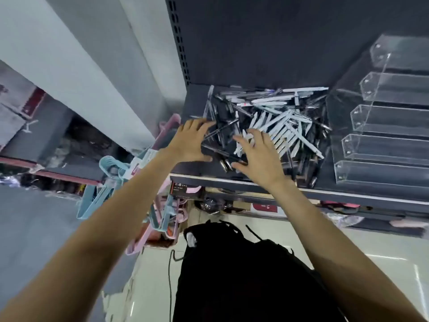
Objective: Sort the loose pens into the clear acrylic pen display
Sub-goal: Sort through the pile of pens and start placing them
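A heap of loose pens [282, 122], white ones and black ones mixed, lies on a dark shelf [197, 98]. To its right stands the clear acrylic pen display [380, 135], with several stepped troughs that look empty. My left hand [190, 141] hovers over the heap's left edge with fingers spread, its fingertips by some black pens. My right hand [257, 154] is spread over the front of the heap, fingers reaching onto the white pens. Neither hand grips a pen.
The shelf's front edge [232, 182] runs below my hands, and its dark back panel [267, 43] rises behind the pens. Pink and blue plastic hangers [111, 182] hang to the left. A black bag [232, 275] sits on the floor below.
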The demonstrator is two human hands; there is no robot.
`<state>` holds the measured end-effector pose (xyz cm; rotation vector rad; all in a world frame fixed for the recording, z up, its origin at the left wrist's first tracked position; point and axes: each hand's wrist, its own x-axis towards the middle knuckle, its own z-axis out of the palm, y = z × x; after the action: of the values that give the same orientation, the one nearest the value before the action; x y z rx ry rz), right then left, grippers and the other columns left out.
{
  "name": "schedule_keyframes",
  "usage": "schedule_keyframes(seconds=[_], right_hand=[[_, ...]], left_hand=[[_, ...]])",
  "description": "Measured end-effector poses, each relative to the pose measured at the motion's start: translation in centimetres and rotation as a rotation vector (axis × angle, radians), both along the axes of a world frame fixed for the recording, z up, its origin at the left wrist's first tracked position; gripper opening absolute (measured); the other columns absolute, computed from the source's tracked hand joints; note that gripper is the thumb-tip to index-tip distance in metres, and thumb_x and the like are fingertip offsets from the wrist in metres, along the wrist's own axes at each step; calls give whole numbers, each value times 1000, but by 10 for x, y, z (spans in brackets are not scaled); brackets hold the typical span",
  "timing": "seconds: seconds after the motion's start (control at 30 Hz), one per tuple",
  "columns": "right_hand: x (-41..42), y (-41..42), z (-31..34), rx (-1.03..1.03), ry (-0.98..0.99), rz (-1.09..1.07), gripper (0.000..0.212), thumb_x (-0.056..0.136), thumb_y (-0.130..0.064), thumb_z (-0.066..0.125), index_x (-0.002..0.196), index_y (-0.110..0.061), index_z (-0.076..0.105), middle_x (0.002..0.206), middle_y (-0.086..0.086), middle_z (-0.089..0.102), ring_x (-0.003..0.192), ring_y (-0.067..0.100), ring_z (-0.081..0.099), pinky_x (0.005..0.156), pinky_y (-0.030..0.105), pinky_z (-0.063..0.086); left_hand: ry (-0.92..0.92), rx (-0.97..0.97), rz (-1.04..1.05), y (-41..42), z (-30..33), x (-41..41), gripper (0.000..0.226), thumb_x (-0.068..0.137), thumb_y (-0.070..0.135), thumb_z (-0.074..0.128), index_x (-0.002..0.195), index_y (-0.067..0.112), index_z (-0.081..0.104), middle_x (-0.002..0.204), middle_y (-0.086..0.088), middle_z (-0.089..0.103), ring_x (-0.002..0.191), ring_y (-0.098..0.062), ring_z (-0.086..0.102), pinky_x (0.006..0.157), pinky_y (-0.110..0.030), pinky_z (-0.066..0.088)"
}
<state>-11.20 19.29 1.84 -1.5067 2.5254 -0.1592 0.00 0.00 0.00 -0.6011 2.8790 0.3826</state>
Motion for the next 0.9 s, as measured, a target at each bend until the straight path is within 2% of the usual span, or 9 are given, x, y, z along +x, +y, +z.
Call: schedule_keyframes(seconds=[0.1, 0.2, 0.3, 0.4, 0.47, 0.6, 0.67, 0.77, 0.9], right_hand=[[12, -13, -8, -55, 105, 15, 57, 75, -54, 67, 115, -14, 63, 132, 14, 44, 121, 34, 39, 102, 45, 35], [20, -25, -15, -13, 147, -12, 55, 72, -56, 70, 98, -8, 70, 135, 14, 44, 125, 34, 36, 102, 47, 32], [21, -31, -23, 18, 146, -23, 51, 74, -52, 70, 92, -5, 71, 141, 14, 41, 129, 34, 33, 103, 47, 30], [22, -29, -30, -27, 124, -44, 34, 72, -38, 76, 83, -6, 71, 137, 13, 45, 125, 34, 39, 98, 47, 36], [21, -27, -32, -70, 104, -66, 29, 70, -33, 78, 80, -7, 71, 136, 12, 47, 124, 34, 40, 96, 47, 39], [16, -22, -36, -72, 78, -74, 32, 76, -38, 73, 89, -9, 70, 137, 8, 45, 127, 30, 37, 98, 45, 37], [16, -22, -36, -79, 79, -96, 35, 75, -41, 73, 92, -10, 68, 134, 9, 48, 124, 30, 40, 98, 45, 37], [15, -29, -32, -136, 101, -135, 41, 72, -41, 75, 98, -12, 63, 121, 11, 56, 113, 33, 49, 93, 46, 41], [12, -52, -22, -184, 130, -89, 46, 79, -36, 69, 116, -10, 59, 120, 11, 57, 112, 32, 48, 92, 43, 39]], left_hand=[[-45, -25, -105, -4, -4, -4, 98, 68, 54, 76, 147, 24, 26, 143, -8, 37, 133, -29, 29, 108, -45, 26], [10, -31, -121, -8, -9, -4, 86, 72, 52, 72, 143, 23, 34, 139, -4, 46, 130, -27, 34, 106, -42, 27], [65, -35, -116, -10, -13, -4, 66, 79, 45, 68, 135, 19, 44, 133, -4, 52, 126, -24, 39, 102, -39, 30], [97, -10, -142, -6, -19, -4, 51, 85, 39, 65, 127, 14, 51, 126, -5, 54, 120, -24, 45, 97, -35, 33], [123, 2, -152, -6, -21, -6, 48, 85, 37, 65, 125, 13, 52, 123, -7, 55, 117, -25, 46, 97, -35, 35], [173, 101, -155, -8, -20, -3, 58, 80, 40, 70, 130, 16, 52, 128, -5, 53, 119, -25, 45, 101, -38, 36], [306, 147, -84, -11, -20, 5, 58, 77, 41, 70, 129, 19, 55, 127, -3, 55, 118, -25, 47, 102, -38, 37], [488, 177, 217, -17, -17, 10, 52, 82, 32, 68, 130, 18, 54, 129, -5, 54, 120, -25, 45, 98, -21, 23], [343, 248, 512, -30, -16, -11, 61, 90, 40, 58, 142, 14, 39, 140, -12, 44, 131, -30, 36, 108, -38, 25]])
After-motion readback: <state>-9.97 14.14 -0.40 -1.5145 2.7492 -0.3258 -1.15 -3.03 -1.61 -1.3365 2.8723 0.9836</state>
